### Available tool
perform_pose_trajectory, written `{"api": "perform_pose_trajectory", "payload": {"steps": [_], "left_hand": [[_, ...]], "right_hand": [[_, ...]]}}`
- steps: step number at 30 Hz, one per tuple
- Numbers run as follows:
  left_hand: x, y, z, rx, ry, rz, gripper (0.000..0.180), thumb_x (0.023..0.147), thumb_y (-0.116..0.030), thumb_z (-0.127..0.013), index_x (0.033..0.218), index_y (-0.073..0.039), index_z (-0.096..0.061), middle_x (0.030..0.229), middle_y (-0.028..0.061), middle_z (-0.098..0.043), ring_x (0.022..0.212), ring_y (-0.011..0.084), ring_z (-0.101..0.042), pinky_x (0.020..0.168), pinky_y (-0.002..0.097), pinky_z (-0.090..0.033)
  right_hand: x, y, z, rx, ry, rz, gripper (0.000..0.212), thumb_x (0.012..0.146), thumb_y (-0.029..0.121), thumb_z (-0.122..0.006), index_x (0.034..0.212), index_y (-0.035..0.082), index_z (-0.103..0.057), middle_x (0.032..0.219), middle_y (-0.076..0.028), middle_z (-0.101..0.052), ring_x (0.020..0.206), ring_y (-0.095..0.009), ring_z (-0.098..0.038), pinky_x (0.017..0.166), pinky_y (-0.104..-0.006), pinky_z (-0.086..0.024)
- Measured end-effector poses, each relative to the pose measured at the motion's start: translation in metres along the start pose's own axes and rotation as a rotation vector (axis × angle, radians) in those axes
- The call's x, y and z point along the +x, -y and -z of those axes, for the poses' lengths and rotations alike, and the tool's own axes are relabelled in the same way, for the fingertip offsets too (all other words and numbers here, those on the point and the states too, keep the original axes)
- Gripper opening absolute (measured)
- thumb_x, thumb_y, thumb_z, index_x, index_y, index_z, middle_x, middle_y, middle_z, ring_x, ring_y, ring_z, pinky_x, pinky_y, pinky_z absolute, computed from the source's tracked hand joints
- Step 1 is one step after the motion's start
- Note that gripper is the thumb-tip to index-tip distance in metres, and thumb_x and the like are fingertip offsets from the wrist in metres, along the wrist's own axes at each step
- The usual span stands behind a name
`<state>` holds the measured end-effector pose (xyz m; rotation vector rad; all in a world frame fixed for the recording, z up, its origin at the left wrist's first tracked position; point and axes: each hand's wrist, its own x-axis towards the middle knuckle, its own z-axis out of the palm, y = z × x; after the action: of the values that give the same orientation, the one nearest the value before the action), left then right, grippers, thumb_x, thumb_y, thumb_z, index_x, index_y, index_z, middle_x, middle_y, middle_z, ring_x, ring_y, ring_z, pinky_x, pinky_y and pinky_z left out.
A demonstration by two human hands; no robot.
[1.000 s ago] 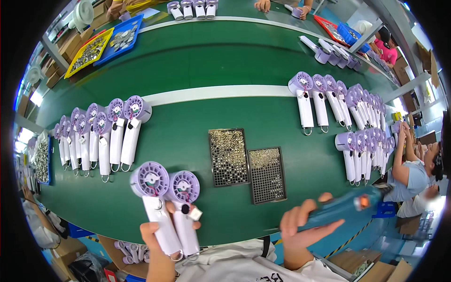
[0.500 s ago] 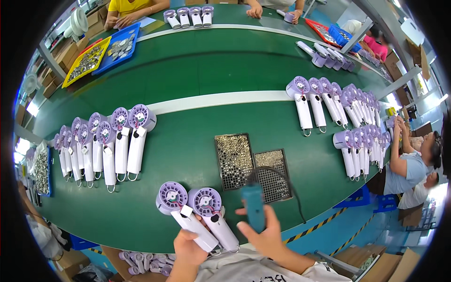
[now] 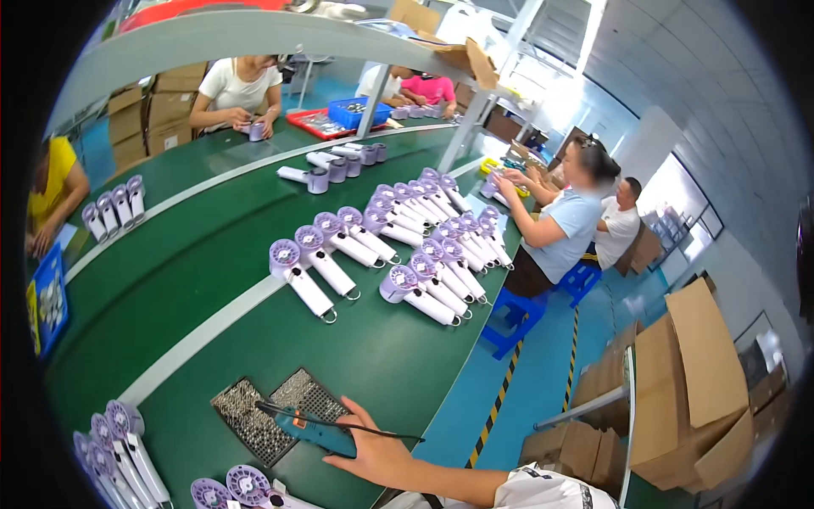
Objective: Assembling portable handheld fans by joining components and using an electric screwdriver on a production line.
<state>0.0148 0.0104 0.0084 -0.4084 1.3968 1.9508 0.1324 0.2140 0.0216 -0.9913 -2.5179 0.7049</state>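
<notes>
My right hand [image 3: 373, 451] is wrapped round a teal electric screwdriver [image 3: 320, 434] with a black cord. The tool is held low over two black perforated trays lying side by side. Small screws fill part of the left tray [image 3: 270, 443], and the right tray [image 3: 333, 397] carries small metal pieces too. At the lower edge, two purple-headed handheld fans show in part, one fan head [image 3: 248, 485] beside another fan head [image 3: 208, 493]. My left hand is out of the picture.
Rows of white-handled fans [image 3: 309, 293] stand ahead on the green table [image 3: 203, 373], with more fans [image 3: 127, 454] at lower left. Co-workers sit along the far side and at right, one in a light blue shirt [image 3: 564, 229]. Cardboard boxes [image 3: 678, 373] and blue stools [image 3: 513, 322] are at right.
The view has swung to the right. My right hand with the screwdriver has come to the trays. My left hand, seen earlier holding a fan, has left the picture.
</notes>
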Motion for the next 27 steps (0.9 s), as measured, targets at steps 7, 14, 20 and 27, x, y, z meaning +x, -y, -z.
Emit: {"api": "perform_pose_trajectory", "payload": {"steps": [7,14,20,27], "left_hand": [[0.034,0.018,0.028,0.482,0.16,-0.475,0.042,0.09,-0.003,-0.063,0.131,0.002,-0.056,0.124,0.0241,-0.057,0.113,0.032,-0.058,0.094,0.0426,-0.049],[0.058,-0.009,-0.027,-0.075,0.032,-0.088,0.044,0.091,-0.018,-0.066,0.125,0.008,-0.054,0.118,0.0185,-0.062,0.106,0.0294,-0.062,0.09,0.0405,-0.053],[0.078,-0.02,-0.042,-0.073,0.058,-0.083,0.037,0.094,-0.01,-0.062,0.125,0.007,-0.053,0.118,0.0176,-0.062,0.104,0.0275,-0.063,0.09,0.0413,-0.055],[0.038,-0.01,-0.003,0.102,0.192,0.005,0.036,0.097,-0.014,-0.055,0.127,0.008,-0.053,0.123,0.0176,-0.06,0.11,0.0299,-0.06,0.093,0.0397,-0.051]], "right_hand": [[0.016,0.023,0.008,0.037,0.194,-0.216,0.061,0.079,0.046,-0.075,0.121,0.007,-0.054,0.145,-0.014,-0.037,0.105,-0.031,-0.063,0.083,-0.0412,-0.054],[0.03,0.016,-0.006,0.082,0.171,-0.127,0.056,0.083,0.043,-0.071,0.121,0.008,-0.051,0.144,-0.012,-0.035,0.103,-0.032,-0.064,0.084,-0.043,-0.055],[0.046,0.015,-0.002,0.085,0.169,-0.136,0.058,0.085,0.043,-0.07,0.124,0.007,-0.047,0.144,-0.015,-0.033,0.1,-0.033,-0.064,0.082,-0.0437,-0.055],[-0.007,0.023,-0.007,0.491,0.16,-0.087,0.067,0.085,0.044,-0.071,0.131,0.004,-0.044,0.133,-0.021,-0.051,0.102,-0.034,-0.064,0.09,-0.0399,-0.051]]}}
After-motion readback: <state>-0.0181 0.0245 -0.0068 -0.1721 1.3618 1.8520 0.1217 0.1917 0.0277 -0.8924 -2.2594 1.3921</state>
